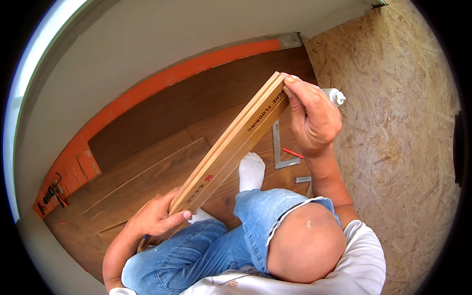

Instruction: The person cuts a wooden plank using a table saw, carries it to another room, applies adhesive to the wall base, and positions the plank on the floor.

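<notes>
A long, light-brown wooden plank bearing black lettering and a red mark slants from seven to one o'clock. The left hand grips its seven-o'clock part; the right hand pinches its one-o'clock end. A white bottle is at two.

Orange strip along the pale wall

The plank is tan — the strip, bright orange.
</notes>
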{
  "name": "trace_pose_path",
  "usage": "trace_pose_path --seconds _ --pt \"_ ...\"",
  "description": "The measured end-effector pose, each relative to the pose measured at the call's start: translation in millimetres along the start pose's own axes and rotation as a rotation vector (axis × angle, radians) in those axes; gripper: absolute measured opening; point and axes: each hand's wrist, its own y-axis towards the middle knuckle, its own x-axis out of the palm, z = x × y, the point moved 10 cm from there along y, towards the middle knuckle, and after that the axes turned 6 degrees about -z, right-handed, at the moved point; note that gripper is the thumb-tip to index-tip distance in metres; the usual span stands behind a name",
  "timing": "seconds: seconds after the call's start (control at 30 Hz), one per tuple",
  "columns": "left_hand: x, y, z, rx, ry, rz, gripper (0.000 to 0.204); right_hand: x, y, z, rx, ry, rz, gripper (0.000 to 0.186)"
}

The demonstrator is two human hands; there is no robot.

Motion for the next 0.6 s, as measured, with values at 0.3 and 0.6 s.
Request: trace_pose_path --seconds 0.3,0.6 --pt "-2.0 -1.4 4.9 0.019 0.045 0.024 0.064 4.6 -0.9 3.7 -0.001 0.017 -0.004 0.030" --pt "-2.6 -2.3 4.3 0.006 0.039 0.023 0.066 6.9 -2.9 4.0 -0.020 0.029 0.002 0.029"
